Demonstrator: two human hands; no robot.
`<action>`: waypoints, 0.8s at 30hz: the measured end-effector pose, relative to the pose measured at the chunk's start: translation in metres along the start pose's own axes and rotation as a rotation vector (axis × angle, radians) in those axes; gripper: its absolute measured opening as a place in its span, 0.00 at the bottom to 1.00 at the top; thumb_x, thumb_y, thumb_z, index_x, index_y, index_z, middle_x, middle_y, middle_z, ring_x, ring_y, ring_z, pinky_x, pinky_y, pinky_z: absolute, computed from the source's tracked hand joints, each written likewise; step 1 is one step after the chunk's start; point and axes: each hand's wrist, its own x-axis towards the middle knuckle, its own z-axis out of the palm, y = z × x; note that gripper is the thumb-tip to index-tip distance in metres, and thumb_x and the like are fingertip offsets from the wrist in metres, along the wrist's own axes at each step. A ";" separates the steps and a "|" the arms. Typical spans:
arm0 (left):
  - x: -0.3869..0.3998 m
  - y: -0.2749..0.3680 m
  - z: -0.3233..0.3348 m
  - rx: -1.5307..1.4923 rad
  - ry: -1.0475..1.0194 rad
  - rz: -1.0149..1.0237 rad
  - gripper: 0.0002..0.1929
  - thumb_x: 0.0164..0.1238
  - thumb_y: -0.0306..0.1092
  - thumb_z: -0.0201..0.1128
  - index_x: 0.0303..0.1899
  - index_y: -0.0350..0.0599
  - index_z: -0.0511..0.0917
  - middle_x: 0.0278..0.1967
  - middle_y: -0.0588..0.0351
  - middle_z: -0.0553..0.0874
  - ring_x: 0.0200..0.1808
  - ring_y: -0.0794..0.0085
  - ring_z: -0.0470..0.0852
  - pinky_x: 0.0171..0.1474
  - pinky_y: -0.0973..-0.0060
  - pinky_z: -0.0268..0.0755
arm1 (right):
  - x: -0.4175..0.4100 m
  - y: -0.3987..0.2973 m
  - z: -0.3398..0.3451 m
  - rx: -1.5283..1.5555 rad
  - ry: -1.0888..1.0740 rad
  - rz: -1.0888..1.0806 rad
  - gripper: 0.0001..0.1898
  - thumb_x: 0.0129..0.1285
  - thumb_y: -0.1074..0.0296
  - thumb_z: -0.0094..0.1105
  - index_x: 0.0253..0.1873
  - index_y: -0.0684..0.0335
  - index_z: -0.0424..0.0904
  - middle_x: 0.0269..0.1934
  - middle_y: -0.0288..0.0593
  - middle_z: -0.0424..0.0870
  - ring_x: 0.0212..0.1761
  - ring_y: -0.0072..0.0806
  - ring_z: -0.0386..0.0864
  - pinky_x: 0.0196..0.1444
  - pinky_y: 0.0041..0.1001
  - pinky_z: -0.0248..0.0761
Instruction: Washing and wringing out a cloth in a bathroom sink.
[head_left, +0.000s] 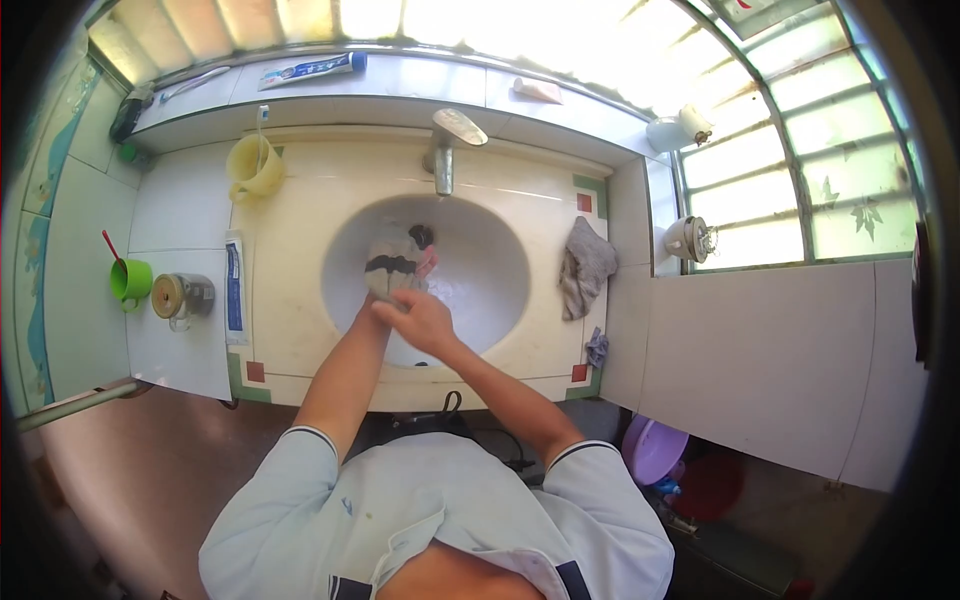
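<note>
Over the white basin (487, 300), a grey piece of knitwear with a black band (390, 265), a sock or a glove, covers my left hand (391, 281). The fingers inside are hidden, so their pose cannot be made out. At the wrist end, my right hand (420, 319) grips the edge of the knitwear between thumb and fingers. A pink item (427, 261) shows just beside it in the basin. Close by is a dark round spot (421, 237), perhaps the drain. Above the basin stands a metal faucet (446, 150).
Left of the basin are a yellow mug (255, 176) holding a toothbrush, a toothpaste box (235, 289), a glass jar (182, 295) and a green cup (131, 281). A grey cloth (587, 266) lies at the right. The back ledge bears a toothpaste tube (311, 70).
</note>
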 end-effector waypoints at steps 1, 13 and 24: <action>0.004 -0.003 -0.003 0.007 -0.013 0.015 0.31 0.68 0.62 0.52 0.60 0.45 0.72 0.54 0.50 0.79 0.53 0.57 0.78 0.59 0.58 0.73 | -0.007 -0.014 0.000 -0.167 0.047 -0.083 0.18 0.56 0.47 0.65 0.32 0.58 0.83 0.28 0.44 0.84 0.29 0.38 0.82 0.31 0.35 0.73; 0.034 0.007 0.005 0.029 0.246 0.247 0.14 0.68 0.42 0.59 0.49 0.44 0.79 0.43 0.57 0.84 0.45 0.68 0.82 0.51 0.69 0.75 | 0.104 0.032 -0.073 -0.564 0.556 -0.531 0.14 0.52 0.58 0.66 0.24 0.61 0.74 0.26 0.46 0.78 0.29 0.45 0.77 0.31 0.41 0.68; 0.001 0.029 -0.087 1.022 0.747 0.185 0.19 0.66 0.35 0.59 0.58 0.48 0.75 0.50 0.52 0.81 0.49 0.65 0.78 0.48 0.64 0.73 | 0.094 0.123 -0.092 -0.797 0.075 -0.164 0.13 0.56 0.55 0.66 0.39 0.59 0.85 0.46 0.48 0.82 0.52 0.48 0.78 0.53 0.42 0.72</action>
